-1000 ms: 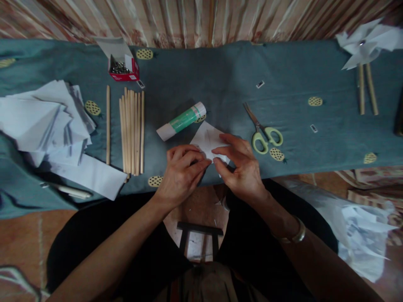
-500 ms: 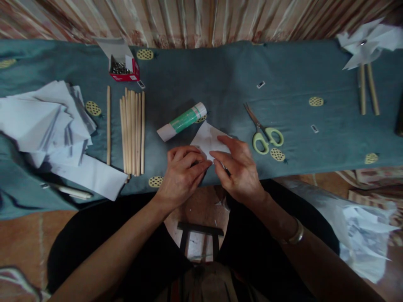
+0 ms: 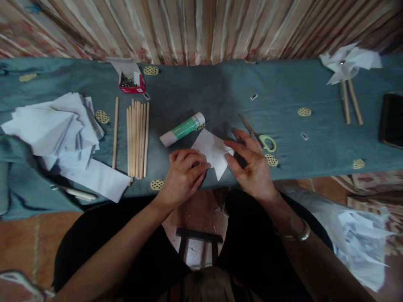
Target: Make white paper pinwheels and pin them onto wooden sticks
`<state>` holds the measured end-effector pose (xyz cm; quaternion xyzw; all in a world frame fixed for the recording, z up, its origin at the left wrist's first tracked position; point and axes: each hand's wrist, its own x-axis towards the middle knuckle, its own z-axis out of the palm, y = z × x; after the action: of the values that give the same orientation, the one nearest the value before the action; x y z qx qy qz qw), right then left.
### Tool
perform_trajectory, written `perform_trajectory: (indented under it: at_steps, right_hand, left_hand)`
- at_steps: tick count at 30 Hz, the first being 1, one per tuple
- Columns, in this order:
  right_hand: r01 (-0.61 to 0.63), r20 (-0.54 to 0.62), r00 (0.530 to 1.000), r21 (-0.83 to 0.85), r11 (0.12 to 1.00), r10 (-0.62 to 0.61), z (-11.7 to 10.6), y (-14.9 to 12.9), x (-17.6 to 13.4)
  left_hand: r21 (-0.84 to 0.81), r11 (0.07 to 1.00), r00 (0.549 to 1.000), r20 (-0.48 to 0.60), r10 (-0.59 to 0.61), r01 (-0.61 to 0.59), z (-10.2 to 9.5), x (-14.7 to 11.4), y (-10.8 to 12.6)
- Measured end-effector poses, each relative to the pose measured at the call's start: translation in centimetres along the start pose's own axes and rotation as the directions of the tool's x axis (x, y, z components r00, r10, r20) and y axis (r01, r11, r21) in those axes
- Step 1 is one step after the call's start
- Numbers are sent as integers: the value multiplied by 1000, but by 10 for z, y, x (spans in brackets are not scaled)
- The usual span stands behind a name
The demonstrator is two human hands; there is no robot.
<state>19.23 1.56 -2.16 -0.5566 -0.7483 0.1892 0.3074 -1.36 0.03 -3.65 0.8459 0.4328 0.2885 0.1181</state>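
Observation:
A small sheet of white paper (image 3: 209, 144) with cut points lies near the table's front edge, one point hanging toward me. My left hand (image 3: 185, 174) is closed on its left side, thumb and forefinger pressed together there. At the right corner, my right hand (image 3: 252, 167) holds the paper between thumb and forefinger, its other fingers loosely raised. Just behind the paper lies a glue stick (image 3: 184, 129) with a green label. Scissors (image 3: 262, 140) with light green handles rest beyond my right hand, which partly hides them.
On the left are a pile of white paper (image 3: 56, 126), several wooden sticks (image 3: 137, 138), a pen (image 3: 78, 193) and an open red box of metal pins (image 3: 132, 86). Paper pinwheels (image 3: 349, 63) on sticks and a dark phone-like object (image 3: 392, 119) lie right. A plastic bag (image 3: 362, 243) holds paper scraps.
My right hand has moved right, away from my left hand, to the paper's right corner. A paper point now shows between the hands. The camera view has shifted slightly.

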Motion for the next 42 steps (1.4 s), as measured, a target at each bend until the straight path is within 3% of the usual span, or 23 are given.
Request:
perform_trajectory:
  at_steps: [8, 13, 23, 34, 42]
  right_hand:
    - [33, 71, 997, 49, 998, -36, -6, -3, -11]
    - [62, 69, 995, 52, 997, -66, -4, -8, -17]
    - [57, 121, 991, 65, 996, -64, -6, -11, -21]
    - [-70, 182, 983, 266, 961, 21, -7, -11, -21]
    - [-54, 157, 987, 204, 977, 22, 8, -12, -13]
  left_hand:
    - [119, 992, 999, -29, -25, 28, -18, 7, -20]
    - [56, 998, 1000, -3, 2, -2, -14, 2, -4]
    - [142, 984, 994, 54, 99, -106, -9, -2, 4]
    - [-30, 997, 997, 31, 67, -66, -7, -16, 16]
    - [-4, 1000, 999, 30, 29, -29, -6, -18, 18]
